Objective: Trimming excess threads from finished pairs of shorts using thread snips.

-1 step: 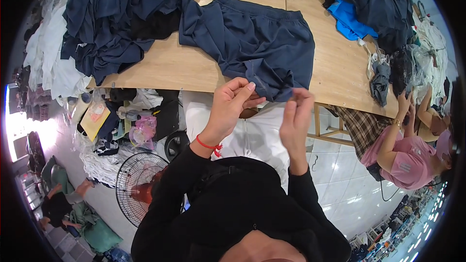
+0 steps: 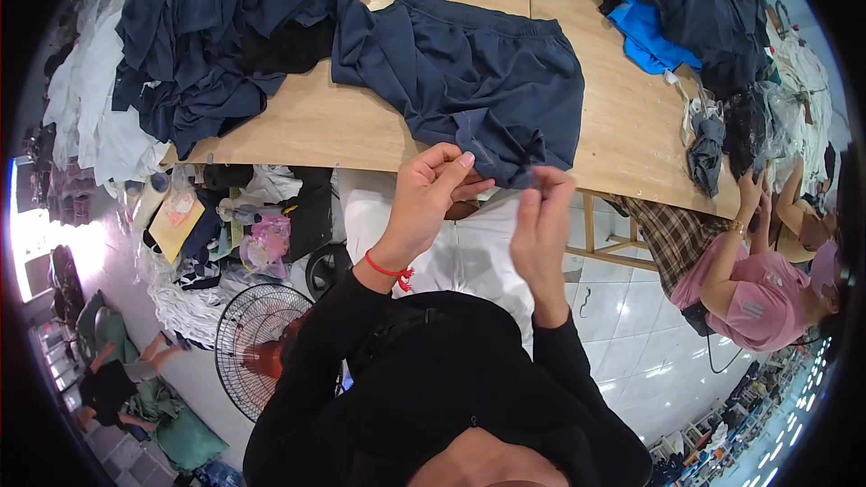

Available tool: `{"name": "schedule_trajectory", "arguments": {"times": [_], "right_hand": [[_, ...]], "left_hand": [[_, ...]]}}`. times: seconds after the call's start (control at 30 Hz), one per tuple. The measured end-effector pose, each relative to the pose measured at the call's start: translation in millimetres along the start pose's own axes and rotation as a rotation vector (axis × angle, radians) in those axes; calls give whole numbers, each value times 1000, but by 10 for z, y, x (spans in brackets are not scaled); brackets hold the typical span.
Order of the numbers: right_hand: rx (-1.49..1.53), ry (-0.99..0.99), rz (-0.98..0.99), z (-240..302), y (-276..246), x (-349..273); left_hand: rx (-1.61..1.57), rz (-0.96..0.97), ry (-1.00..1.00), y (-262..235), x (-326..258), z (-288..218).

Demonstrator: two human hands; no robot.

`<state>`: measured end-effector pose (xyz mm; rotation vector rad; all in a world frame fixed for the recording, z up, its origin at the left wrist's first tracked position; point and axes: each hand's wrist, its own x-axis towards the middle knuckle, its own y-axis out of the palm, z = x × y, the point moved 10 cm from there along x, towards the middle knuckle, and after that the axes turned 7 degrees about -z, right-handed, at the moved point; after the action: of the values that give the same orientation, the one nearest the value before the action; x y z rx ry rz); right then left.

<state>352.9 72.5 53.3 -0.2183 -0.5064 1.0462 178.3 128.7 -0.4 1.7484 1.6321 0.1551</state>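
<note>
A pair of dark navy shorts (image 2: 478,72) lies spread on the wooden table (image 2: 622,126), its near hem hanging over the front edge. My left hand (image 2: 433,194), with a red cord at the wrist, is raised at that hem, fingers curled and touching the cloth. My right hand (image 2: 541,225) is raised beside it and pinches the dark edge of the shorts between its fingertips. Both sleeves are black.
A heap of dark navy garments (image 2: 225,27) covers the table's left end, white cloth (image 2: 90,117) beside it. More dark clothes and a blue piece (image 2: 645,36) lie at the right. A fan (image 2: 262,343) stands below. A seated person in pink (image 2: 758,298) is at right.
</note>
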Motion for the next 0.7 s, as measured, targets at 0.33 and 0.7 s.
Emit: {"name": "schedule_trajectory", "arguments": {"times": [0.33, 0.7], "right_hand": [[-114, -179, -102, 318, 117, -31], [-166, -264, -142, 383, 79, -26]], "left_hand": [[-26, 37, 8, 21, -64, 5], [12, 35, 82, 38, -62, -60]]}}
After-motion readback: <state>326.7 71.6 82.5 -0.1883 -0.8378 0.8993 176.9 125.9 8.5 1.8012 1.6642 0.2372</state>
